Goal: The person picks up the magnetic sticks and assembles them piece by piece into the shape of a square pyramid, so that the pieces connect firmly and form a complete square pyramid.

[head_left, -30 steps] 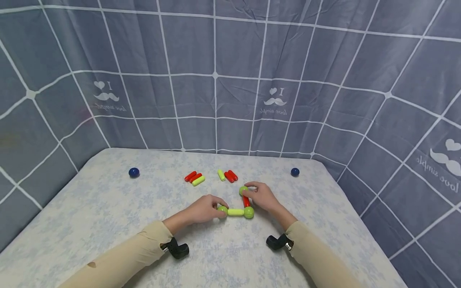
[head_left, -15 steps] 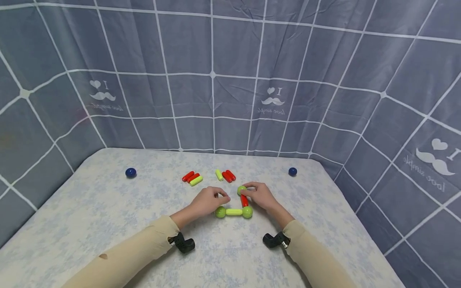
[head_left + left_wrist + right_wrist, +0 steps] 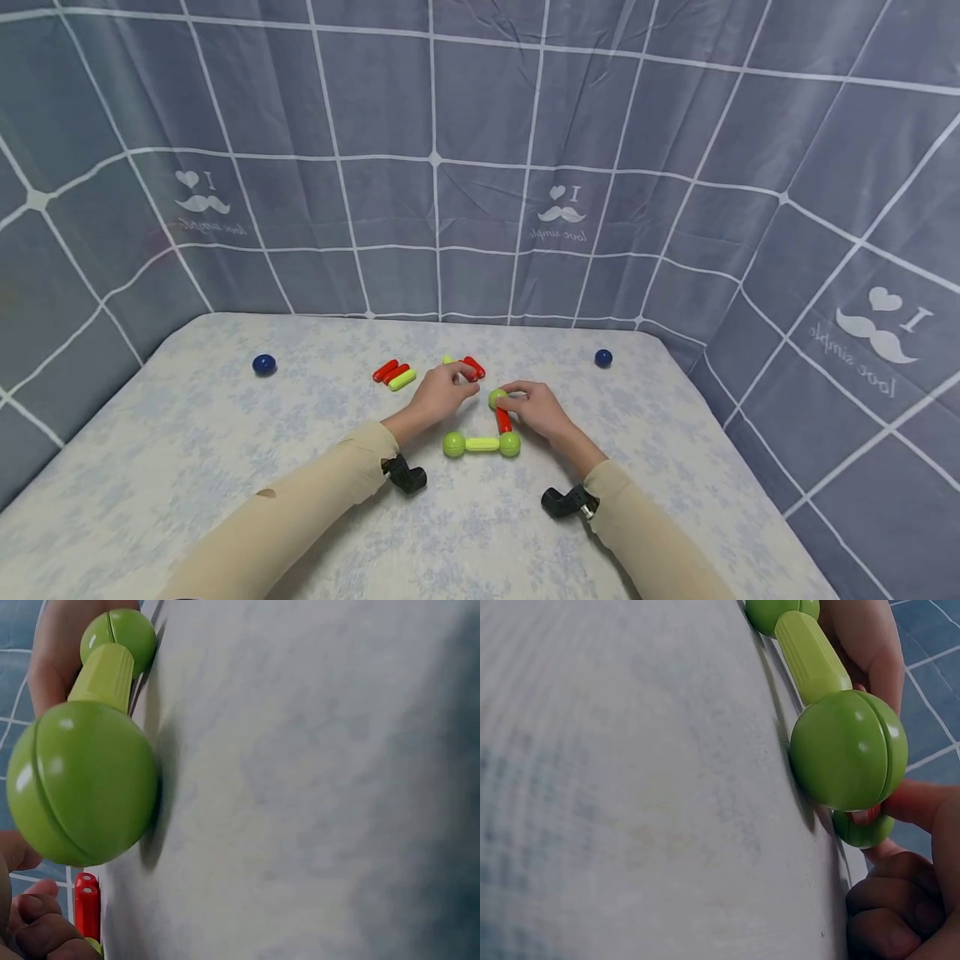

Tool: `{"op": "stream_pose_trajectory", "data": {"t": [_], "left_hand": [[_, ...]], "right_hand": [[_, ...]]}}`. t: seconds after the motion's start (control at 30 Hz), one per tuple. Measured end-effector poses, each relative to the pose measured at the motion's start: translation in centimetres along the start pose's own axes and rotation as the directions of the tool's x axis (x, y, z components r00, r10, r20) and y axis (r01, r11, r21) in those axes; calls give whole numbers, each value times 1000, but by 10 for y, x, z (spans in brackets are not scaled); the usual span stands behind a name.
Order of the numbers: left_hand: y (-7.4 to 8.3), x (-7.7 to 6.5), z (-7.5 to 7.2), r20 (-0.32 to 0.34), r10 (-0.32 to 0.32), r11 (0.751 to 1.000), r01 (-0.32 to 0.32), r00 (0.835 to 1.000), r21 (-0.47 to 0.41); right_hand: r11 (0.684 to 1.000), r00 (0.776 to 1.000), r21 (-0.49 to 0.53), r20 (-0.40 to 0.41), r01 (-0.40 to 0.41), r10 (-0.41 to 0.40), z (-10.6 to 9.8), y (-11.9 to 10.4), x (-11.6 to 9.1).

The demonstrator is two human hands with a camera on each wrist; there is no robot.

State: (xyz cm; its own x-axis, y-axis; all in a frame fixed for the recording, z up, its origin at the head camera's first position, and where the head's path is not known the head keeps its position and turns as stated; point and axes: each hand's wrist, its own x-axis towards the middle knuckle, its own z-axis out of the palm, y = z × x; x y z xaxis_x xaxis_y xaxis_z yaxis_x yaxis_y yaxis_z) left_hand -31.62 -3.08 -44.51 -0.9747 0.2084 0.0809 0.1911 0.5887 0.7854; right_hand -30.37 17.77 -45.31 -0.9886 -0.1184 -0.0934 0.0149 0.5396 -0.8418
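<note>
An L-shaped toy chain lies on the table: a left green ball (image 3: 453, 444), a yellow-green rod (image 3: 482, 444), a corner green ball (image 3: 509, 443), a red rod (image 3: 503, 421) and a far green ball (image 3: 496, 397). My right hand (image 3: 542, 410) pinches the far ball between thumb and fingers. Beyond the left ball, my left hand (image 3: 437, 396) hovers with thumb and index finger apart, holding nothing visible. Its fingertips are close to loose red rods (image 3: 474, 367) and partly cover a yellow-green rod beside them. The left wrist view shows the left ball (image 3: 82, 784) large and untouched.
Left of the left hand lie two red rods (image 3: 386, 371) and a yellow-green rod (image 3: 402, 380). A dark blue ball (image 3: 264, 365) sits at the far left, another blue ball (image 3: 603, 358) at the far right. A grey-blue gridded curtain (image 3: 480, 208) hangs behind the table.
My left hand has let go of the left green ball and moved away from me toward the loose rods. My right hand keeps its pinch on the far ball.
</note>
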Motion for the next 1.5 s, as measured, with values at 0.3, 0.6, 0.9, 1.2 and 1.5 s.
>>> {"op": "stream_pose_trajectory", "data": {"t": [0.3, 0.6, 0.9, 1.2, 1.5], "left_hand": [[4, 13, 3, -16, 0, 997, 1, 1000, 80], [8, 18, 6, 14, -60, 985, 57, 998, 163], [6, 17, 7, 47, 9, 992, -15, 999, 123], [4, 14, 10, 6, -4, 997, 3, 1000, 77], [11, 11, 12, -48, -72, 990, 78, 996, 118]], "right_hand": [[1000, 1000, -2, 6, 27, -27, 3, -1, 2], [999, 999, -11, 6, 32, -31, 5, -3, 0], [999, 999, -1, -7, 39, -39, 3, -3, -2], [999, 999, 5, -18, 33, -33, 1, 1, -4], [999, 999, -2, -33, 42, -42, 4, 4, -4]]}}
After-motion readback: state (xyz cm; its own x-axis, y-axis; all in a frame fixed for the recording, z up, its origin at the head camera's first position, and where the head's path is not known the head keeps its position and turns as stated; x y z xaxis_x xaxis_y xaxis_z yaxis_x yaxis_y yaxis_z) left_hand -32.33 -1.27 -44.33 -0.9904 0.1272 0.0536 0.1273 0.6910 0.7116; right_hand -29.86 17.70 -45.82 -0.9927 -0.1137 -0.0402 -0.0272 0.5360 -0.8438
